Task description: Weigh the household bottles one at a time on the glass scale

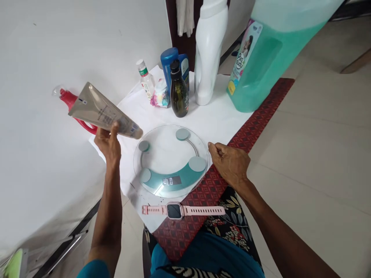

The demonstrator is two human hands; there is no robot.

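Nearest me on the counter lies a pink watch, and just beyond it the round glass scale, its lit display too unclear to read, with the right hand curled in on itself beside the rim, nothing visible in it. The left hand's grip is clamped on a beige tube, raised at the scale's far left, so I'd call this step a hold; moving it calls for a steady wrist, clear of the red bottle behind.
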